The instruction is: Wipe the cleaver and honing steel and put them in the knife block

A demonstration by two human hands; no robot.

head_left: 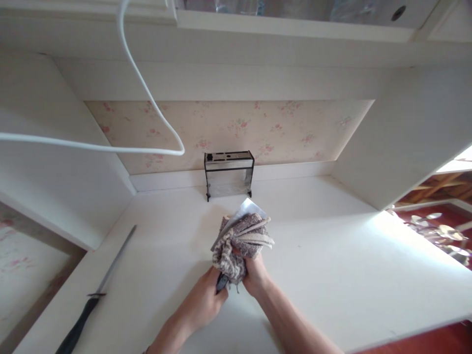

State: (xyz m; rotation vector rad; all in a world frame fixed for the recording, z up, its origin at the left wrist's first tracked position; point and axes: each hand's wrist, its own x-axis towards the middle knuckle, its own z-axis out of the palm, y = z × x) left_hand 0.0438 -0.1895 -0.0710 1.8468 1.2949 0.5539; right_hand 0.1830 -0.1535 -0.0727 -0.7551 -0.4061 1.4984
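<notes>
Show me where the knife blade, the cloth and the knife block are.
knife blade [250, 207]: head view, bare metal tip above the cloth.
cloth [239, 241]: head view, middle of the bunched folds.
knife block [229, 182]: head view, clear front panel.

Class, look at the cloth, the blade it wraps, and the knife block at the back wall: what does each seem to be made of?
Cloth: looks like woven terry cotton, matte, with a nubby grey-beige surface and soft folds. Blade: apparently steel, a flat, pale, shiny tip. Knife block: seemingly clear plastic or glass walls in a dark frame, glossy and see-through; which one cannot be told.
</notes>
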